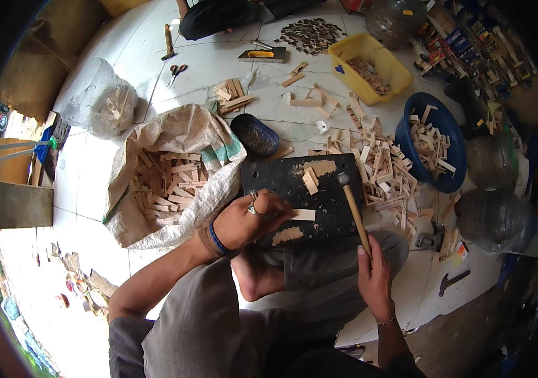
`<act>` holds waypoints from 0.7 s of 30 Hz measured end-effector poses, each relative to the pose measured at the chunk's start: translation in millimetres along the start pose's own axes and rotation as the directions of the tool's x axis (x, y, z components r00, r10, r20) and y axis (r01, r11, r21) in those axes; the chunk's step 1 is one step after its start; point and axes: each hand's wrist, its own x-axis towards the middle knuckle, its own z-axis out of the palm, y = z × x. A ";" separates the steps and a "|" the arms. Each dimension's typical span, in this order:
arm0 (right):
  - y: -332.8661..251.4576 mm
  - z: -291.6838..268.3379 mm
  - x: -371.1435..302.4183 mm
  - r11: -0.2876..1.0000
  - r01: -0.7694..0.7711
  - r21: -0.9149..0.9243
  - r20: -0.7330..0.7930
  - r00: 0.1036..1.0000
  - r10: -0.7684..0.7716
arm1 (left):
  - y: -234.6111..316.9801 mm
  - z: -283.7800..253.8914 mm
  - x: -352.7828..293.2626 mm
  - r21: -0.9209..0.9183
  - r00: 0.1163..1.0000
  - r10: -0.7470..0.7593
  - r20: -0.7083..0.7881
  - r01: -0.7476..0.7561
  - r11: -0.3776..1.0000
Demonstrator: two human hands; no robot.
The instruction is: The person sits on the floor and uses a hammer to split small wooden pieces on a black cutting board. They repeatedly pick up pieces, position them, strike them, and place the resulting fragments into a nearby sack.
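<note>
Over the black board [335, 220], my left hand [251, 217], knuckles up, pinches a pale wooden strip [305, 215] lying crosswise, free end pointing right, while my separate right hand [376, 271] grips a hammer [354, 214] by its handle, head pointing forward and slightly left, and the upper-right packages' [460, 48] print is too small to read.

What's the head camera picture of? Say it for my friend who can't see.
A person's left hand holds a wood strip over a black board while the right hand grips a hammer. A sack and a blue basin, both holding wood pieces, stand nearby on white tiles.
</note>
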 end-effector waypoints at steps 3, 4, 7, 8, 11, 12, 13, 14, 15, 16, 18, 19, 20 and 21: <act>-27.7 -23.2 -8.2 0.981 0.181 0.073 -0.011 0.983 -0.181 | 0.1 -0.6 -3.3 -0.164 0.991 -0.122 0.051 0.129 0.978; -34.3 -28.5 -10.6 0.970 0.231 0.072 0.012 0.973 -0.232 | -0.3 -0.6 -3.7 -0.240 0.985 -0.160 0.071 0.172 0.955; -43.5 -29.2 -12.1 0.912 0.404 -0.071 0.110 0.912 -0.396 | -0.7 -1.1 -2.2 -0.195 0.997 -0.080 0.007 0.080 0.977; -44.3 -27.3 -13.4 0.894 0.439 -0.092 0.136 0.895 -0.425 | 1.0 -1.9 -1.6 -0.163 0.997 -0.071 0.009 0.072 0.984; -41.4 -22.0 -12.7 0.835 0.543 -0.087 0.087 0.839 -0.536 | 6.3 -4.0 1.1 -0.285 0.970 -0.233 0.067 0.243 0.927; -40.3 -22.7 -13.4 0.814 0.577 -0.067 0.061 0.817 -0.574 | 10.6 -5.5 -1.2 -0.393 0.914 -0.384 0.129 0.402 0.827; -39.3 -23.8 -13.3 0.782 0.610 -0.124 0.040 0.791 -0.611 | 11.9 -5.8 -1.1 -0.418 0.853 -0.485 0.190 0.518 0.747; -39.0 -24.6 -13.1 0.776 0.616 -0.135 0.056 0.787 -0.615 | 13.4 -5.9 -1.9 -0.482 0.828 -0.520 0.211 0.551 0.681; -39.0 -25.4 -12.8 0.767 0.628 -0.133 0.053 0.777 -0.627 | 13.0 -5.2 -1.7 -0.485 0.823 -0.527 0.213 0.558 0.674; -39.4 -25.4 -11.8 0.759 0.637 -0.135 0.049 0.769 -0.637 | 11.7 -5.1 -2.1 -0.500 0.822 -0.533 0.201 0.555 0.665; -40.0 -25.3 -10.5 0.789 0.594 -0.158 0.124 0.804 -0.581 | 7.5 -2.2 -2.3 -0.327 0.926 -0.368 0.088 0.375 0.867; -39.8 -25.1 -9.6 0.807 0.566 -0.167 0.170 0.823 -0.542 | 5.5 -0.9 -2.8 -0.186 0.970 -0.239 0.033 0.241 0.952; -39.1 -25.2 -9.8 0.797 0.579 -0.171 0.141 0.815 -0.562 | 3.9 0.1 -3.7 -0.264 0.969 -0.244 0.029 0.243 0.933; -37.9 -24.6 -9.7 0.790 0.590 -0.166 0.122 0.808 -0.577 | 2.1 0.3 -4.3 -0.293 0.975 -0.222 0.018 0.218 0.931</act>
